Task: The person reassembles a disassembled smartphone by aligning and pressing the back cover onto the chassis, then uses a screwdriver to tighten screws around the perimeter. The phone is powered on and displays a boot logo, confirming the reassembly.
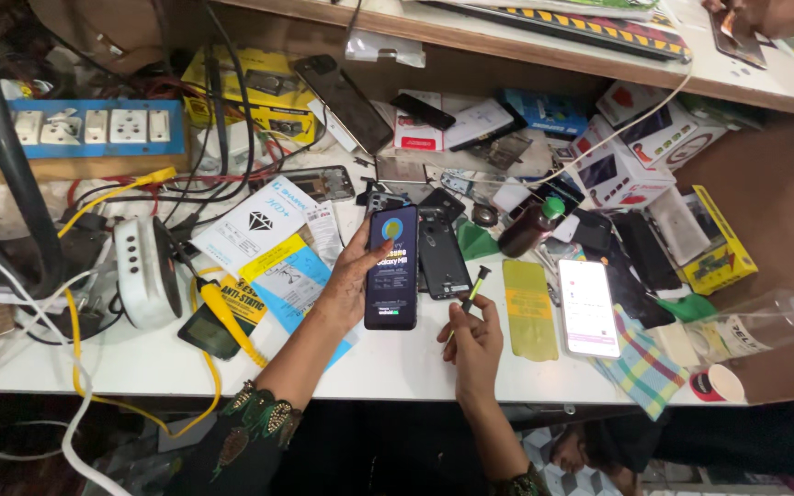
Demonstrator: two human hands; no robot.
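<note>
Seen from above: a white workbench (397,367), crowded with phone parts, boxes and cables, set under a wooden counter shelf (470,37) running across the top. At far left, a blue power strip (94,127) with white sockets; below it, yellow and white cables (75,340) looping off the bench edge beside a white round device (144,271).

Near the bench's middle, held upright-facing: a dark smartphone (392,266), long and slim, screen lit with a round coloured emblem up top and pale lettering beneath. Gripped along its left edge by the left hand (346,285), thumb on the side, fingers curled behind. Just right of it, resting on the bench: a black phone back (443,259).

Right hand (475,340) closed around a thin screwdriver (470,298), black cap uppermost, tip hidden in the fist.

Further right: a yellow translucent screen film (528,308), then a second phone (588,308) with a white lit screen, lying on a checked cloth (640,367). Brown bottle with green cap (530,228) behind. Left of the held phone: white and blue flat packets (273,248) with a diamond mark, fanned out. At the back: a yellow box (259,92); white boxes with red and dark prints (631,138); another yellow box (719,253) at right.
</note>
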